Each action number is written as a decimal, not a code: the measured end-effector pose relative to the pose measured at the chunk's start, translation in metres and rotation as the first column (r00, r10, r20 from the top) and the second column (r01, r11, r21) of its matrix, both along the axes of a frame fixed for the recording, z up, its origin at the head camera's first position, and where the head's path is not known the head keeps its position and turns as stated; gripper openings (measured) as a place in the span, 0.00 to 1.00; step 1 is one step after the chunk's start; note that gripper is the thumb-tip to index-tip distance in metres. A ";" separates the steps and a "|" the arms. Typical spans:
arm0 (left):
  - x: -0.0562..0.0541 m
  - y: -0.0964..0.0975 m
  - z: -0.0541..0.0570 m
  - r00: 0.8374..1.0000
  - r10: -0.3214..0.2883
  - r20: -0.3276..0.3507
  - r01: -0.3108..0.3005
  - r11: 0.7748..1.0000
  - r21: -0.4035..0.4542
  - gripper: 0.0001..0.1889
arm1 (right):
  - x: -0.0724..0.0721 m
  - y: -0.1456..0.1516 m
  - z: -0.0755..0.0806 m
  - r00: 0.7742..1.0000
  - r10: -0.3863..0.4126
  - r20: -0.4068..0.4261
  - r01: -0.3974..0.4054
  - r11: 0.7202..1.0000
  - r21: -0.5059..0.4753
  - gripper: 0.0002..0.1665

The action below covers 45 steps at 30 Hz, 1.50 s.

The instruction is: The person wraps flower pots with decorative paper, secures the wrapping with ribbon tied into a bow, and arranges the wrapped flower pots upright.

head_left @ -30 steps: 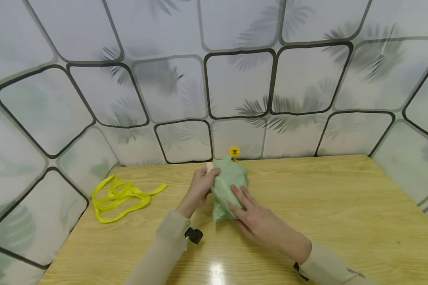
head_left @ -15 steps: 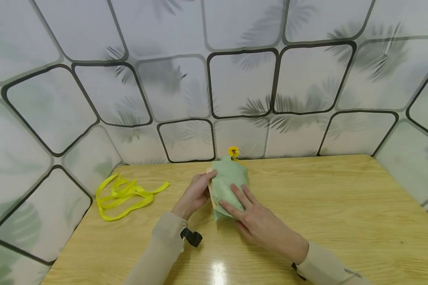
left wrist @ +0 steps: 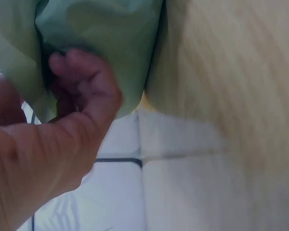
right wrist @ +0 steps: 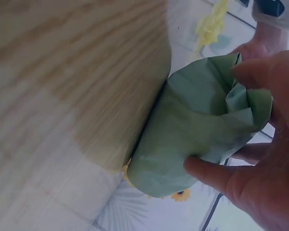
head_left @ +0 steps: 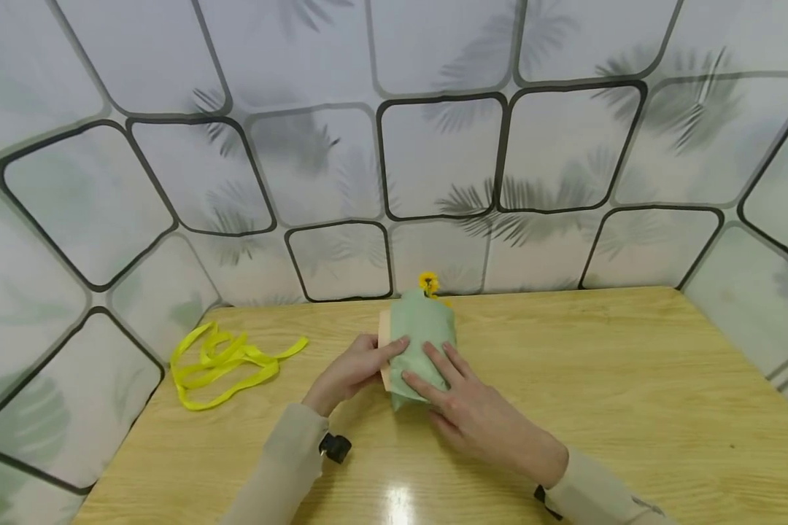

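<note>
Ribbon (head_left: 243,357), yellow, loose on the table (head_left: 604,379) at mid-left of frame | green wrap (head_left: 419,324) at frame centre, yellow flower (head_left: 428,282) just above its top | right hand (head_left: 476,412), fingers spread on its front, blocks my view of its lower right | left hand (head_left: 349,370) pinches its left edge, lower than I saw half a second ago

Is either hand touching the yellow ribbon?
No, the ribbon lies apart on the table, while the left hand and right hand are both on the green paper.
</note>
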<state>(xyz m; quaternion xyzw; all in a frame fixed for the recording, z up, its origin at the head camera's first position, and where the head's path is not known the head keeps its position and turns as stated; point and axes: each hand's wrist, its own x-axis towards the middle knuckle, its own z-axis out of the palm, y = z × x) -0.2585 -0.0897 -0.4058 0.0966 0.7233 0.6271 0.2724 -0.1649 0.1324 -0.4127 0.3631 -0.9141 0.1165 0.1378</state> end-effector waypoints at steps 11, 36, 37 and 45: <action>0.001 -0.006 -0.007 0.994 -0.013 0.104 0.000 0.993 0.121 0.22 | -0.014 0.008 0.000 0.994 -0.045 0.101 0.075 0.943 -0.323 0.24; 0.005 -0.018 0.014 0.653 -0.341 -0.676 0.106 0.925 -0.365 0.15 | -0.028 0.010 -0.002 1.000 -0.014 -0.008 0.012 0.971 -0.239 0.22; 0.006 -0.019 0.016 0.662 -0.352 -0.661 0.115 0.920 -0.375 0.17 | -0.028 0.010 -0.002 1.000 -0.013 -0.002 0.012 0.970 -0.242 0.22; 0.013 -0.013 0.017 0.625 -0.417 -0.660 0.127 0.889 -0.441 0.26 | -0.030 0.014 0.002 0.999 0.021 0.049 -0.006 0.958 -0.287 0.22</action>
